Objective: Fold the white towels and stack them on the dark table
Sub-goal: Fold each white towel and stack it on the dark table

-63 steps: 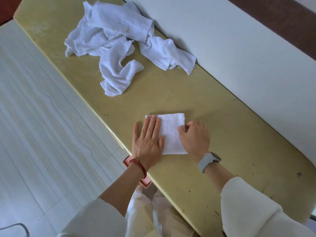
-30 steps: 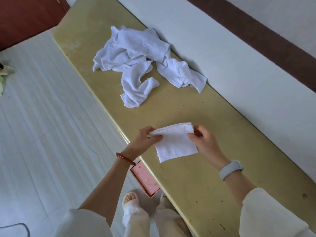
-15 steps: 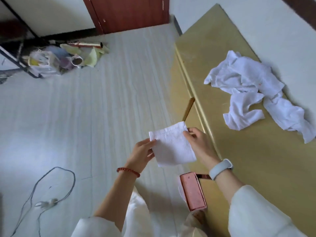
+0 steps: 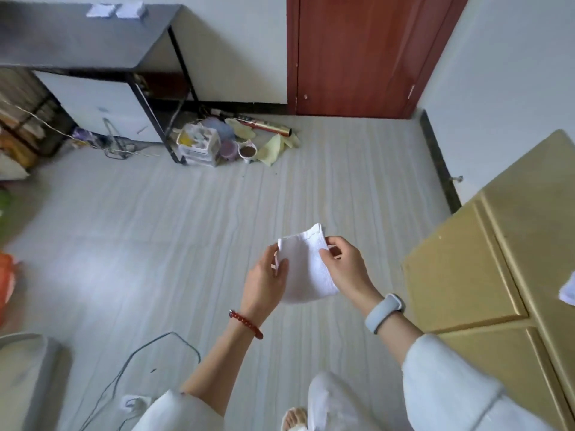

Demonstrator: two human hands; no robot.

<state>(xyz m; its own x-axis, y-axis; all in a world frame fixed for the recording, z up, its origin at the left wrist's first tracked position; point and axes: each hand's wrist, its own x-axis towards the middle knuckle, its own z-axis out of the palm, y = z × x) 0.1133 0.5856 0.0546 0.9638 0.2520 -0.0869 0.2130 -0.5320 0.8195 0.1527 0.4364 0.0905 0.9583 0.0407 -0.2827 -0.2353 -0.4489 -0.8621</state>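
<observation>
A folded white towel [image 4: 306,269] hangs in the air over the pale floor [image 4: 155,244], held by both hands. The left hand [image 4: 264,286] pinches its nine o'clock edge; the right hand [image 4: 345,269] pinches its three o'clock edge. At eleven o'clock stands the dark table [image 4: 77,35], bearing two folded white towels [image 4: 116,10].

White towel [image 4: 306,269], red-brown door [image 4: 357,54], yellow cabinet [image 4: 460,275], dark, perhaps grey, table [image 4: 77,35]
</observation>
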